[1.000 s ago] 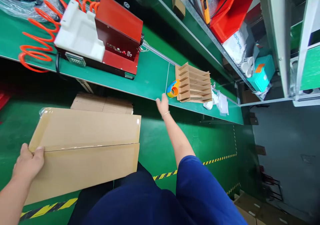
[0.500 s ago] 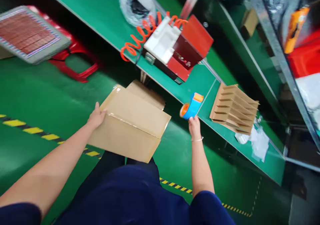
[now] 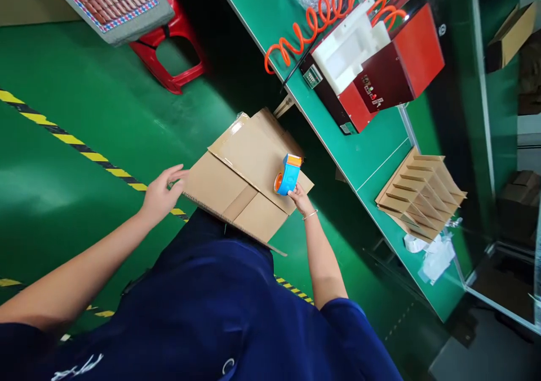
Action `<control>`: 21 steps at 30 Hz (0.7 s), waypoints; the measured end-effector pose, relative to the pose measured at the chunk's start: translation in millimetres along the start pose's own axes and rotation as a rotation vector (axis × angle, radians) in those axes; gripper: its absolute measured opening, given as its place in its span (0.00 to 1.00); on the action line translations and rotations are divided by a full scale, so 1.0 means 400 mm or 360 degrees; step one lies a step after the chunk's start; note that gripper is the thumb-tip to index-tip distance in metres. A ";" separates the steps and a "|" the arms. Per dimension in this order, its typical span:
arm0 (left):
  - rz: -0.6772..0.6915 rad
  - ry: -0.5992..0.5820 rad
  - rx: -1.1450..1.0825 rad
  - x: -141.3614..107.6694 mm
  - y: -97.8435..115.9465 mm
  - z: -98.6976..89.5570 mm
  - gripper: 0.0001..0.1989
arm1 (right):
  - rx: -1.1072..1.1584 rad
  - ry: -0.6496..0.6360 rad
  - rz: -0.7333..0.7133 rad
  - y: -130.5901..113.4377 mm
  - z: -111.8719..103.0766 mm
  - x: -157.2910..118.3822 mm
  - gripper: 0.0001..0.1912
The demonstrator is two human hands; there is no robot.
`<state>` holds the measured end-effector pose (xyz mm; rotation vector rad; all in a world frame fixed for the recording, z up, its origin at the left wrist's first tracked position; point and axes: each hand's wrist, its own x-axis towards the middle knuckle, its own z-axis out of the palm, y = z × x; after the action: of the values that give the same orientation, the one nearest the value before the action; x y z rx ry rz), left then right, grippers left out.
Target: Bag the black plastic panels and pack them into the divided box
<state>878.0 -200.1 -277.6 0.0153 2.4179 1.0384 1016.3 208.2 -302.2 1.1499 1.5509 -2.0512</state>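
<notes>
"Looking at the right hand, what does one find in it?"

"A blue tape dispenser with orange parts, its lower end pinched between thumb and fingers. The dispenser juts out past the fingertips, up and to the left of the hand in the head view"

"And what lies behind it?"

"A brown carton, in front of the person's lap. The dispenser shows against the carton's right-hand part, near the long seam across its flaps; whether the two touch, one cannot tell"

"How does the left hand stand?"

"Spread, holding nothing, thumb apart from the fingers. Its fingertips are at the carton's left corner; contact there is too fine to make out. So the dispenser is well apart from that hand, with much of the carton between them"

"What else is about?"

"To the right runs a green workbench. On it sits a red machine with a white block, near a coiled orange hose. Farther along the bench stands a cardboard divider rack, and just beside that lies some white plastic"

"And on the left?"

"A red stool with a cushion on it, and yellow-and-black tape striping the green floor"
</notes>
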 end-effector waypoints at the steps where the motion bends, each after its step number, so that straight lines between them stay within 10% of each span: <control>1: 0.0067 0.0003 0.0001 0.037 0.015 0.028 0.30 | -0.0007 -0.0026 0.0027 -0.008 0.000 0.000 0.32; 9: 0.0042 -0.0353 0.0458 0.279 0.092 0.226 0.36 | -0.0040 0.0038 0.0032 -0.056 0.049 -0.032 0.26; 21: 0.0034 -0.0376 0.0238 0.197 0.130 0.105 0.43 | -0.0185 -0.0096 -0.0072 -0.027 0.146 0.010 0.51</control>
<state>818.9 -118.9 -301.4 0.2045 2.2769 0.8131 983.1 159.6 -293.4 1.0105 1.6572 -1.9760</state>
